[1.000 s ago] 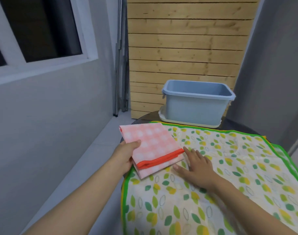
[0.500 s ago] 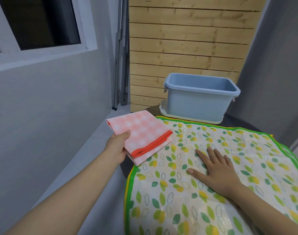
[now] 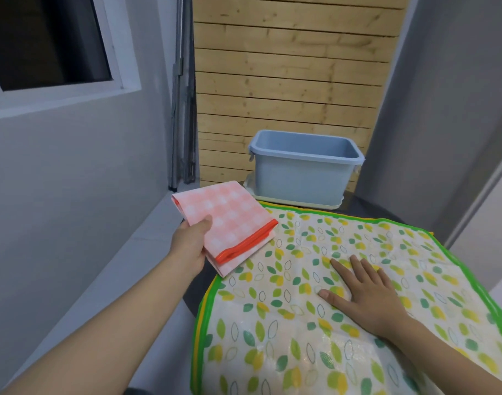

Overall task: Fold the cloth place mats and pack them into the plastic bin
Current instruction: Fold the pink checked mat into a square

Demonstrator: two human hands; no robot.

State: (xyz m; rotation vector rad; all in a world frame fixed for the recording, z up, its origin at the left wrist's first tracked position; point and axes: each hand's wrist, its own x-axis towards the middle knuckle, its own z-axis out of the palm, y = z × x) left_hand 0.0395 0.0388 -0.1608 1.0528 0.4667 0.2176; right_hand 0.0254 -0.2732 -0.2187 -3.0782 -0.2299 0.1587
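We are lifting the folded pink-and-white checked cloth place mat with the orange hem clear of the table's left edge, where a second ago it was lying on the corner of the spread mat. Our left hand is pinching it at its near left corner, thumb on top and the other fingers hidden beneath, and the mat is now hanging in the air, just short of the pale blue rectangular plastic bin. Our right hand, which was pressed beside the folded mat, is now lying flat and open further right, fingers spread wide, on the large white place mat printed with green and yellow leaves and edged in green. That mat is covering most of the dark table, still unfolded. The bin is standing at the far edge on its white lid or tray; we cannot see its floor. We judge the pink mat is heading for the bin, and the leaf mat comes next.
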